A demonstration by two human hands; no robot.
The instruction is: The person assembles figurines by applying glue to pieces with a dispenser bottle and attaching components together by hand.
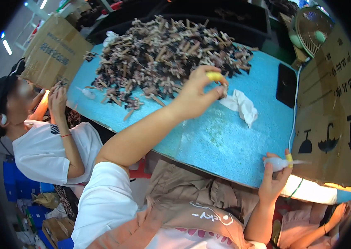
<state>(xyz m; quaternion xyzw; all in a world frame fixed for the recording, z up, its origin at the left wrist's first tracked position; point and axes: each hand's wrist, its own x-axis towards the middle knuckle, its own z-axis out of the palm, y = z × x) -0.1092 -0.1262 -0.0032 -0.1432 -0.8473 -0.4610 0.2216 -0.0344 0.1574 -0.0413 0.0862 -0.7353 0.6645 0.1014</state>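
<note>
My left hand is stretched over the middle of the blue table, with a yellow cover on one finger. Its thumb and finger pinch a small brownish piece, too small to make out in detail. Just beyond the fingertips lies a crumpled white cloth. Behind that hand rises a large pile of small black, tan and pinkish pieces. At the table's near right edge, my right hand, also with a yellow finger cover, is closed round a small white squeeze bottle whose thin tip points right.
A black phone lies by the right edge, beside a white cable. Cardboard boxes wall off the right side, and a fan stands behind. At the left, a co-worker handles a small piece. Another person's arm shows lower right.
</note>
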